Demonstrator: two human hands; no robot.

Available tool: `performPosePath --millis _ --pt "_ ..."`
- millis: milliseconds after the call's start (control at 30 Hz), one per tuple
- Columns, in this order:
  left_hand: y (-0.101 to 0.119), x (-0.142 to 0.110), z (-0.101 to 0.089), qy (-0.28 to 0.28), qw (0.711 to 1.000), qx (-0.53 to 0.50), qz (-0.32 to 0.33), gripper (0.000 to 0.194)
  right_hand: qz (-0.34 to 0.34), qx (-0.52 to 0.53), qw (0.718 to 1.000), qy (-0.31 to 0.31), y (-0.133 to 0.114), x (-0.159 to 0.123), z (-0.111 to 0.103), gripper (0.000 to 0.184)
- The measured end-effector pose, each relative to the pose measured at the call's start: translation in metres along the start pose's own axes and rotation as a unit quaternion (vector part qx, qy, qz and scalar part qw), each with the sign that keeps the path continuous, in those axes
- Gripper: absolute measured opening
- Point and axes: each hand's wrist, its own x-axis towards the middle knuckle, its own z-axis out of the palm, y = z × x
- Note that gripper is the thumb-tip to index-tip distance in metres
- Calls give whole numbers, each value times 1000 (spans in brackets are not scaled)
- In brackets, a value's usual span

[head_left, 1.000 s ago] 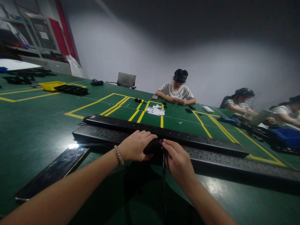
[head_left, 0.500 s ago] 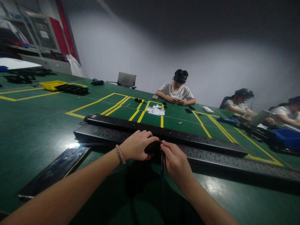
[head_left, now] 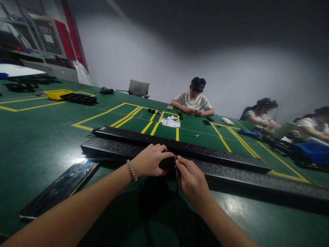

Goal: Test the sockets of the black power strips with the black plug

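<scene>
In front of me, my left hand, with a beaded bracelet on its wrist, is closed around a black rounded object. Its exact kind is hidden by the fingers. My right hand pinches a black cable close to that object's right side, and the cable hangs down towards me. Whether cable and object are joined, I cannot tell. Just behind both hands lie two long black power strips, a nearer one and a farther one, with rows of sockets and red dots.
A dark phone-like slab lies left of my forearm on the green table. Farther back are yellow tape lines, white papers, a yellow tray and a black tray. Several people sit across and right, near a blue bin.
Both hands keep their hold and stay nearly in place. The right hand and the cable end have shifted very slightly left and down.
</scene>
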Motion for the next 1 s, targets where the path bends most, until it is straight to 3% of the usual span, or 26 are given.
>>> performPosePath --millis 333,567,767,900,1000 --pt "-3 1 -2 -17 1000 5 2 51 -4 -7 1000 -5 0 -2 -1 29" --pt "-4 1 -4 -21 1000 9 2 54 -19 -9 997 69 11 2 -5 33" --pt "-2 -1 -2 -9 1000 6 -2 58 55 9 982 181 22 4 -15 25" --pt "-2 -1 2 -1 1000 18 -3 59 120 53 974 185 24 0 -9 16" --pt "-5 0 4 -3 999 36 -6 71 163 85 968 170 27 -5 -4 15"
